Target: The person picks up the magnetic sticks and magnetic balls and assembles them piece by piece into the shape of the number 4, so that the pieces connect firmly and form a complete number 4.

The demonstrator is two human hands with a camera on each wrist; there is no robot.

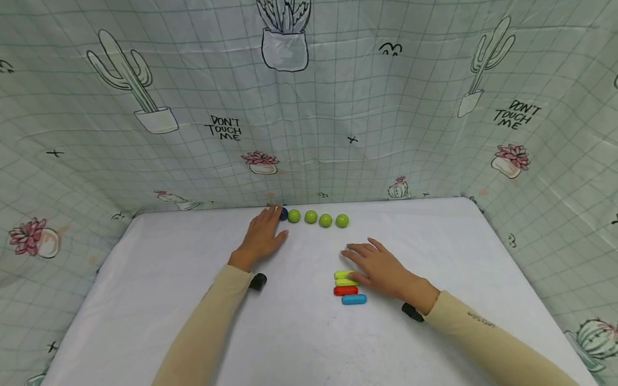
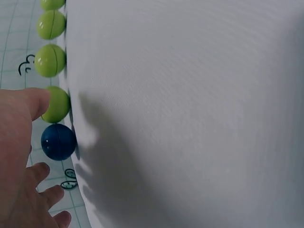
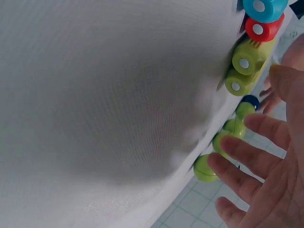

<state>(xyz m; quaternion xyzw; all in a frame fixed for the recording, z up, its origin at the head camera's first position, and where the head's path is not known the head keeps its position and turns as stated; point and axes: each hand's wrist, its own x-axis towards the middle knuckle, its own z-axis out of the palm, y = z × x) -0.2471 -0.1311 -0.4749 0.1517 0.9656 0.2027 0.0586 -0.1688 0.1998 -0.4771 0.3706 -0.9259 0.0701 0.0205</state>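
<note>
A dark blue ball [image 2: 58,142] sits at the table's far edge, at the left end of a row of several green balls [image 1: 311,216]. My left hand [image 1: 260,236] is beside the blue ball with fingers extended. In the left wrist view its thumb overlaps the nearest green ball [image 2: 56,105]. My right hand [image 1: 383,271] hovers with fingers spread by a stack of short, rounded cylinders. Two are yellow-green [image 3: 247,57], one is red [image 1: 345,290] and one blue [image 1: 354,299]. In the head view the right thumb overlaps the yellow-green pair. Neither hand holds anything.
A white cloth covers the table [image 1: 299,332]. Grid-patterned fabric [image 1: 314,107] with cactus drawings hangs behind and at both sides. Black wrist cameras sit under the left sleeve [image 1: 207,316] and the right sleeve [image 1: 487,332].
</note>
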